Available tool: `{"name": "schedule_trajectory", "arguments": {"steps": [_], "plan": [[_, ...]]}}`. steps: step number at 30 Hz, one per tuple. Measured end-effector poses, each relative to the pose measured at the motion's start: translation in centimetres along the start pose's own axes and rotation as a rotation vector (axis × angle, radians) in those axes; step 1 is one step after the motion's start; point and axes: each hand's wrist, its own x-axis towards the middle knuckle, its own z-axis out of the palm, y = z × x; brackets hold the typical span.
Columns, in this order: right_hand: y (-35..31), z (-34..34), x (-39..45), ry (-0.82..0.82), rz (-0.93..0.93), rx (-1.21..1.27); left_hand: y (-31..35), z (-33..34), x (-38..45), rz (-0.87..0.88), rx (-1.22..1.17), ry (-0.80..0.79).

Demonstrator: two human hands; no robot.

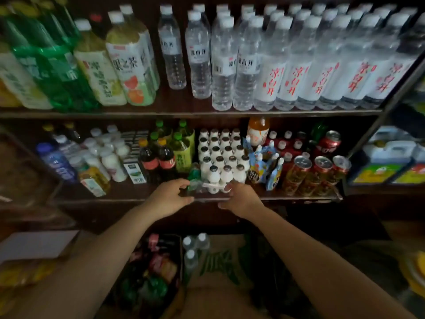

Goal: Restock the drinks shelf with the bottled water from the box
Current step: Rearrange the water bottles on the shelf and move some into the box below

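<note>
Both hands, the left hand (171,197) and right hand (239,199), grasp a pack of small white bottles (212,188) at the lower shelf edge (287,199). Bottled water (195,247) remains in the box (220,270) below the wrists. Judged step: making room; next, release and reach down.

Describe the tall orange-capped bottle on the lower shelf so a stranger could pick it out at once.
Start at the lower shelf and find the block of small white bottles near its middle. Behind that block's right back corner stands the orange-capped bottle. It rises taller than the items around it, the only one with an orange top and pale label.
</note>
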Motion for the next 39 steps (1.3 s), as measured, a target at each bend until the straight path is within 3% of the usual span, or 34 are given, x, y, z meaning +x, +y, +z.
{"name": "schedule_trajectory", "arguments": {"steps": [5,12,21,26,32,39], "plan": [[4.1,7.8,2.8,-0.099,0.086,0.053,-6.3,6.7,1.7,-0.070,-0.056,-0.133],[11.7,19.6,8.8,-0.135,0.160,0.068,-14.9,17.2,8.4,-0.092,-0.007,-0.186],[22.2,33.1,17.7,-0.189,0.243,0.045,-22.7,28.4,18.4,-0.023,0.349,-0.228],[25.4,39.0,21.2,-0.184,0.244,0.101,-24.9,31.5,20.8,0.046,0.514,-0.261],[25.6,42.5,24.5,-0.142,0.091,0.017,-25.8,32.5,22.3,0.261,0.637,-0.124],[26.0,41.9,24.1,-0.032,0.032,0.240,-25.0,30.7,22.1,0.246,0.609,-0.138]]}}
